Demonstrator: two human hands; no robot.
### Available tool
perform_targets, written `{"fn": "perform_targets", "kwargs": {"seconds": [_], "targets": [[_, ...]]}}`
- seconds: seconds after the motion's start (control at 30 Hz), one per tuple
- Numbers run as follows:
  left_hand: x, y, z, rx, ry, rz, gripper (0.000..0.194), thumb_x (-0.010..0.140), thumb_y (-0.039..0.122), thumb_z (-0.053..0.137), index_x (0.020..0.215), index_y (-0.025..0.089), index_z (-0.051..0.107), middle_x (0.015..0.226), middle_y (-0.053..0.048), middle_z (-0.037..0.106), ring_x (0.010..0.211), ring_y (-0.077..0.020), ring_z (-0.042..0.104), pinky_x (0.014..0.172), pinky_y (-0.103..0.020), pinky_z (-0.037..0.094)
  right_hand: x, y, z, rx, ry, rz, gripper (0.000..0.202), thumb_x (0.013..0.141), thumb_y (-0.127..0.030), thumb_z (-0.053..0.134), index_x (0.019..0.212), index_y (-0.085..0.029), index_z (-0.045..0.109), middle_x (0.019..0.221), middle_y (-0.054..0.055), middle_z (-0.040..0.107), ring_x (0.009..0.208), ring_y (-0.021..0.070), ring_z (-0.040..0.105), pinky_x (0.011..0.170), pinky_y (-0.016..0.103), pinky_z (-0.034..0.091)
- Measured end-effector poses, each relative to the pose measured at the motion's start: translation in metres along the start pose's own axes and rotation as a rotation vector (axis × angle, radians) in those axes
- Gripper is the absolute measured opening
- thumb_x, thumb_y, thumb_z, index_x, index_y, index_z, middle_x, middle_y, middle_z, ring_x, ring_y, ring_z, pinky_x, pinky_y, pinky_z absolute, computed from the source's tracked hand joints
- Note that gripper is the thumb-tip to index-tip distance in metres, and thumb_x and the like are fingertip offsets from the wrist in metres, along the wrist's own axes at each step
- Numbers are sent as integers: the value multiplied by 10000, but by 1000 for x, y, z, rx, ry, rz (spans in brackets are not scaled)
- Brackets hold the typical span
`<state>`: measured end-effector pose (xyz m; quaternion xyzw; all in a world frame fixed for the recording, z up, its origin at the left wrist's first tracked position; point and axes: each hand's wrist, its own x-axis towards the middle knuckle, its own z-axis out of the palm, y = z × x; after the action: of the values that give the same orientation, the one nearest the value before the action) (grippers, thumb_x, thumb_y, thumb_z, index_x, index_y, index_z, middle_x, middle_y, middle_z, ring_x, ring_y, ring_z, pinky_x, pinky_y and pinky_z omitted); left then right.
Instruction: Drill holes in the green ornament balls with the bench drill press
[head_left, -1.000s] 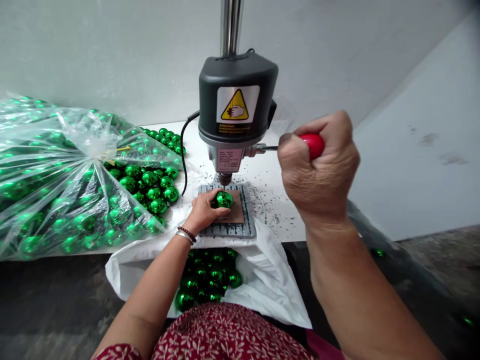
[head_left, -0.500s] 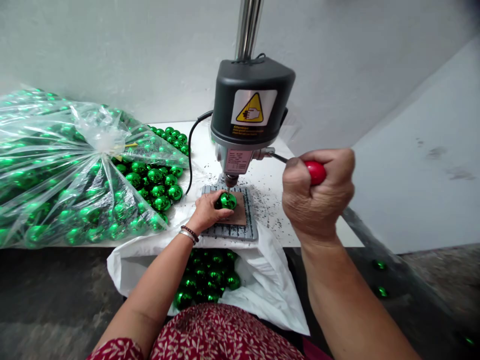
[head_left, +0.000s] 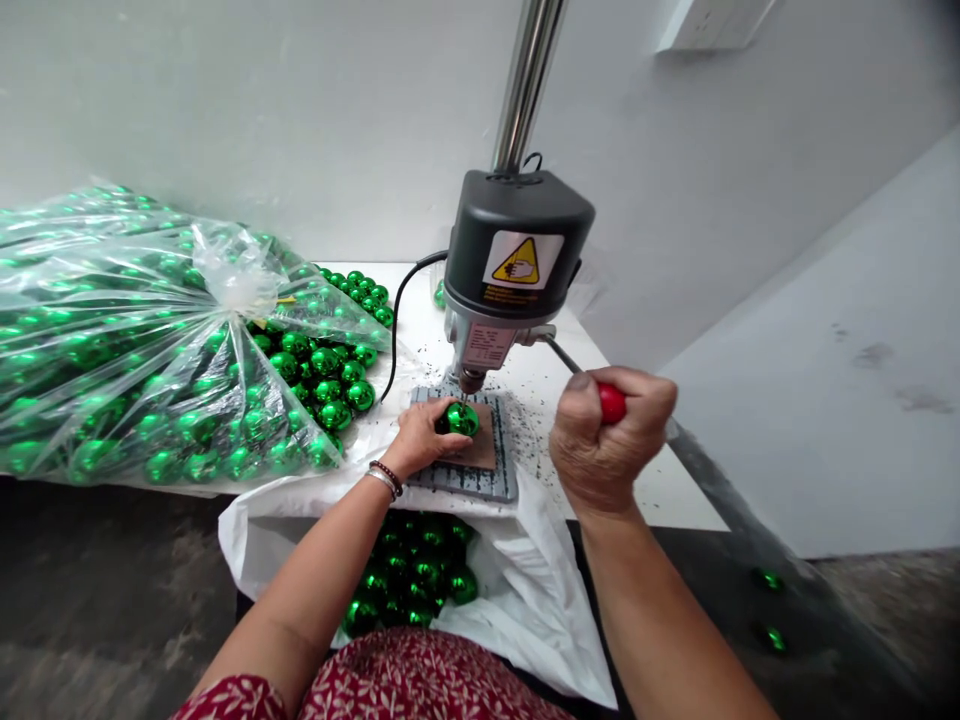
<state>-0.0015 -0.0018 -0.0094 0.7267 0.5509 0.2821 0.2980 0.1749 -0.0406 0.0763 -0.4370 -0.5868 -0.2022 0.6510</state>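
Observation:
My left hand (head_left: 421, 436) grips a shiny green ball (head_left: 462, 420) between thumb and fingers. The ball rests on a brown board (head_left: 481, 448) on the grey slotted base (head_left: 501, 482) of a drill press (head_left: 517, 250). Right above the ball is the chuck (head_left: 472, 380); whether the bit touches the ball I cannot tell. My right hand (head_left: 611, 440) is closed around the feed lever (head_left: 564, 354), with its red knob (head_left: 612, 402) showing between the fingers.
A big clear plastic bag (head_left: 240, 285) of green balls covers the table's left side. Loose green balls (head_left: 327, 390) lie beside it. Below the table edge, a white sack (head_left: 525, 580) holds more balls. Dark shavings dot the white table (head_left: 630, 490). Two balls (head_left: 772, 638) lie low at right.
The view has shifted, so the drill press sits lower in the picture. My right hand and the lever have come lower and closer in. My left hand still grips the ball under the chuck.

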Motion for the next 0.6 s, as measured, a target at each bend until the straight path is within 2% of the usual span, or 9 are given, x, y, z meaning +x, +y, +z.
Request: {"fn": "perform_targets", "kwargs": {"seconds": [0.1, 0.17, 0.27, 0.37, 0.43, 0.5, 0.6], "targets": [[0, 0, 0, 5, -3, 6, 561, 707, 373, 772, 1238, 241, 649, 1049, -43, 699, 1035, -251, 600, 966, -382, 442, -9, 1, -1, 25, -26, -11, 56, 843, -219, 551, 834, -186, 507, 687, -34, 553, 600, 64, 530, 575, 197, 430], [1, 0, 0, -5, -7, 16, 557, 706, 365, 768, 1235, 238, 648, 1027, -42, 696, 1015, -246, 599, 948, -375, 451, -3, 0, 0, 22, -10, 7, 67, 852, -238, 538, 834, -185, 501, 688, -34, 542, 594, 62, 514, 573, 198, 421], [1, 2, 2, -35, 15, 13, 543, 692, 354, 768, 1210, 234, 655, 1009, -39, 692, 994, -240, 598, 923, -367, 464, 32, -4, 7, 10, -10, 86, 136, 858, -310, 536, 830, -178, 513, 711, -19, 538, 597, 66, 475, 570, 212, 402], [-6, 5, 1, -120, 47, 13, 502, 692, 327, 762, 1170, 213, 663, 990, -34, 701, 964, -235, 616, 902, -361, 474, 79, -8, 16, 37, -174, 338, 209, 824, -367, 564, 759, -183, 488, 635, -37, 457, 567, 72, 383, 562, 239, 357], [-17, 6, -4, -188, 48, 25, 498, 698, 309, 756, 1172, 197, 655, 998, -36, 709, 959, -234, 629, 893, -356, 481, 99, -11, 21, 15, -220, 451, 205, 803, -341, 598, 745, -185, 476, 628, -47, 441, 586, 75, 372, 595, 248, 351], [-33, 5, -14, -227, -16, 47, 526, 695, 310, 764, 1194, 195, 645, 1045, -43, 716, 984, -240, 638, 903, -358, 485, 107, -14, 23, -13, -234, 509, 190, 798, -313, 615, 761, -183, 483, 647, -46, 455, 612, 78, 378, 631, 259, 351], [-57, 0, -35, -237, -165, 80, 609, 669, 351, 805, 1239, 215, 637, 1203, -71, 698, 1081, -260, 631, 970, -372, 471, 105, -16, 24, -37, -207, 536, 168, 790, -268, 631, 774, -179, 490, 675, -36, 477, 628, 82, 385, 664, 280, 351]]}}
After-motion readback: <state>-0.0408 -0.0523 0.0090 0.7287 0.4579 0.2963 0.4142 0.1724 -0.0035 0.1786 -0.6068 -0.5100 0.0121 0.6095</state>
